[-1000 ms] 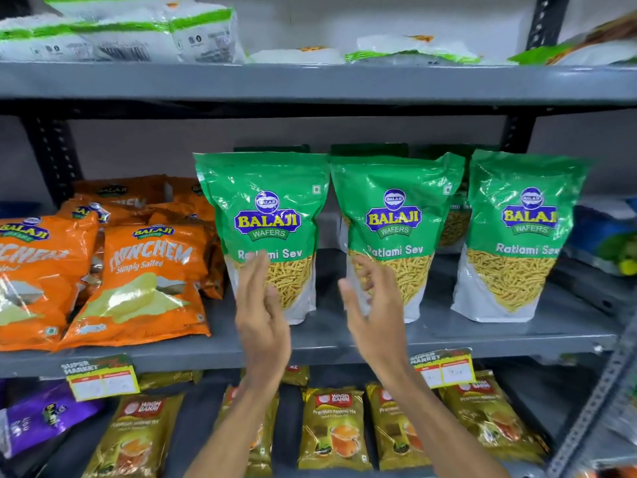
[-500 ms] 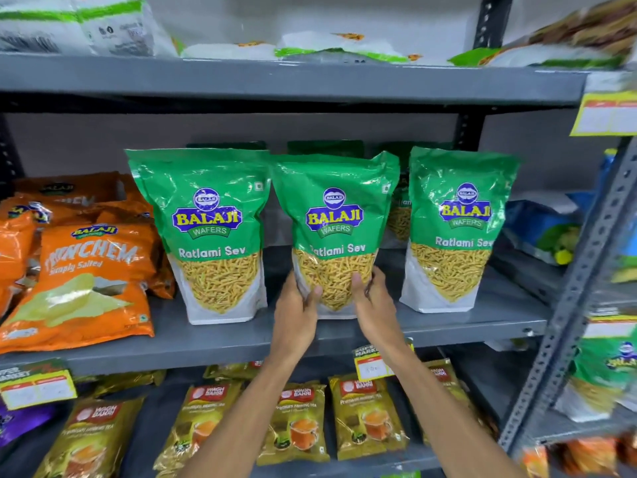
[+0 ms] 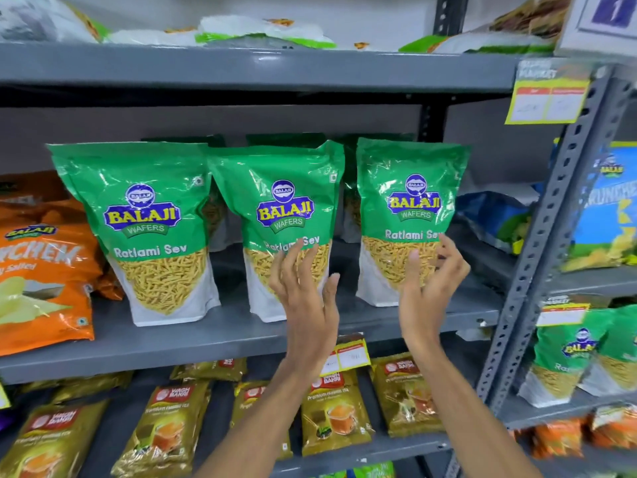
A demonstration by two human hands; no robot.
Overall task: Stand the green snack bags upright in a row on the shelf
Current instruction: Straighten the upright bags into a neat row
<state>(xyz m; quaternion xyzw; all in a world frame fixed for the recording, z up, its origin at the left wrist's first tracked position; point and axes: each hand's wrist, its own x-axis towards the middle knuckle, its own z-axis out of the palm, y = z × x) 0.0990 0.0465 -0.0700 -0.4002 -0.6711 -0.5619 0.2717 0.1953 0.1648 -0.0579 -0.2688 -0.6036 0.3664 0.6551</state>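
Grey shelf (image 3: pixel 213 343) carries three upright green snack bags (image 3: pixel 151 232).

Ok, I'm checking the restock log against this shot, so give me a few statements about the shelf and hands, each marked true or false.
1. Three green snack bags stand upright in the front row: left bag, middle bag, right bag. True.
2. The left hand is closed around the middle bag. False: its fingers are spread open in front of it.
3. The orange bags sit left of the green ones. True.
4. The right hand is down at the tea packets. False: it is raised, open, at the right bag.
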